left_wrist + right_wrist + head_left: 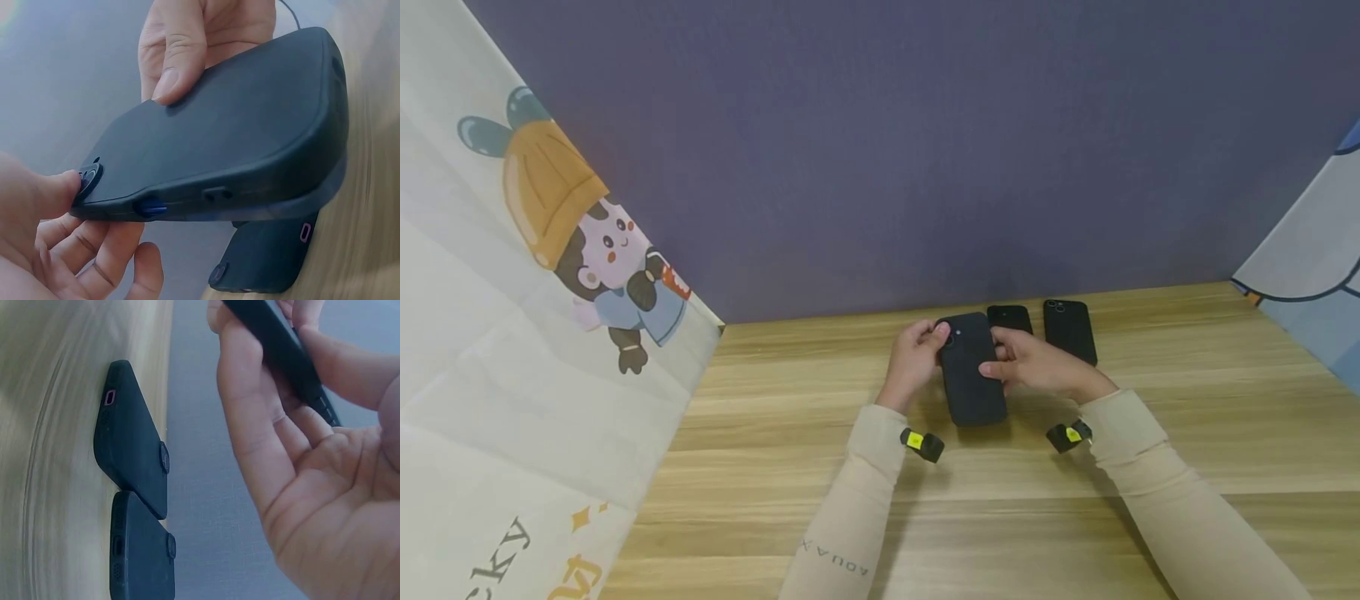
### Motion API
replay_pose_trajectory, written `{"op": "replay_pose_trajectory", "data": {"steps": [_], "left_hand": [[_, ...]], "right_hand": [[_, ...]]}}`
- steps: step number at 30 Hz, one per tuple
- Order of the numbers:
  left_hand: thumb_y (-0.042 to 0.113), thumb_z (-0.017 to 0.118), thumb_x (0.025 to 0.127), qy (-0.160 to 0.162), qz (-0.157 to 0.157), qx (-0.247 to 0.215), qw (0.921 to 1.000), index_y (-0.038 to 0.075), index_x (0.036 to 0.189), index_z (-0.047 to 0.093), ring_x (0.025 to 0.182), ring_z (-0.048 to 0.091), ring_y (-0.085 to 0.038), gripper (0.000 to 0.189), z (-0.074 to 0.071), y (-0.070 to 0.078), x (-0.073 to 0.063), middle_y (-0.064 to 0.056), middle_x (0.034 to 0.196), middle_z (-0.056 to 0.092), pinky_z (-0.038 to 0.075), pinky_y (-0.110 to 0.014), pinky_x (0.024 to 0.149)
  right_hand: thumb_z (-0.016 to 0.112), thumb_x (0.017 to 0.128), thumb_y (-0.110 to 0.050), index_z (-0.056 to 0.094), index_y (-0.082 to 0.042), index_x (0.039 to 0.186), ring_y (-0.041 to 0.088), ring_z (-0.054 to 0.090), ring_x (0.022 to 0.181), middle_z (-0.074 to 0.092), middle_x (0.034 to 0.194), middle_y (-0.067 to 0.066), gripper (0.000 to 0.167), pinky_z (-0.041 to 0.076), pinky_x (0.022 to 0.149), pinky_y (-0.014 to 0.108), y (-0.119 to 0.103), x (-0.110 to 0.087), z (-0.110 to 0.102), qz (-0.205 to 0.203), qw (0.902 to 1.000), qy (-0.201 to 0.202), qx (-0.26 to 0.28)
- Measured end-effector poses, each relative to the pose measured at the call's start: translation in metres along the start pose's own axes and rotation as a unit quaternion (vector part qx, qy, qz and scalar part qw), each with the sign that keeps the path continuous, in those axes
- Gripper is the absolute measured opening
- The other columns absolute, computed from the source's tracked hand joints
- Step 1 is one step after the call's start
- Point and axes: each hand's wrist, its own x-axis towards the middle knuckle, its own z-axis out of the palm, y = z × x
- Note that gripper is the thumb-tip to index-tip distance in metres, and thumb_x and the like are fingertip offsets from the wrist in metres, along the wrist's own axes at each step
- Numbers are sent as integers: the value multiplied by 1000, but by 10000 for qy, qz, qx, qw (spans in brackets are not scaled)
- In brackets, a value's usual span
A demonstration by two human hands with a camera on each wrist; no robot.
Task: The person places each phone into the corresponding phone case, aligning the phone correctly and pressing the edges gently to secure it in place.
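A phone in a black case (973,375) is held up over the wooden table, camera side facing up. At its camera corner, my left hand (913,362) pinches it between thumb and fingers. The right hand (1033,362) grips the opposite long side, thumb (169,81) lying on the back. In the left wrist view, a bluish layer (322,190) shows below the case's edge at one end. The right wrist view shows only part of the phone (281,350), edge on, between the right thumb and fingers.
Behind the hands, two more black-cased phones lie on the table (775,467): one (1011,317) partly hidden, the other (1070,332) to its right. A dark grey-blue panel (887,150) rises at the table's back edge. Printed white sheets stand at left (445,333) and right.
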Motion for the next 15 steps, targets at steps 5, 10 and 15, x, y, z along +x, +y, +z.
{"op": "replay_pose_trajectory", "data": {"steps": [5, 10, 15], "left_hand": [[22, 59, 105, -152, -59, -577, 9982, 6, 90, 60, 66, 63, -10, 22, 0, -1, 3, 1, 79, 67, 54, -25, 65], [20, 61, 103, -226, -170, -1038, 9942, 13, 82, 56, 62, 57, -8, 23, -1, -2, 5, 7, 73, 60, 50, -25, 63], [20, 62, 103, -274, -284, -1289, 9909, 16, 80, 58, 59, 50, -7, 24, -2, -1, 5, 7, 72, 55, 46, -24, 59]], "right_hand": [[59, 105, -17, 19, 5, 158, 27, 72, 108, 66, 130, 26, 70, 62, 80, 40, -1, -1, 0, -34, 10000, -4, -18], [58, 105, -15, 21, 5, 157, 27, 72, 108, 65, 130, 27, 67, 62, 81, 41, -2, -1, -1, -52, 9999, -47, 91], [58, 105, -14, 20, 5, 157, 28, 72, 108, 64, 131, 28, 67, 62, 82, 42, -2, -1, -1, -63, 9996, -96, 252]]}}
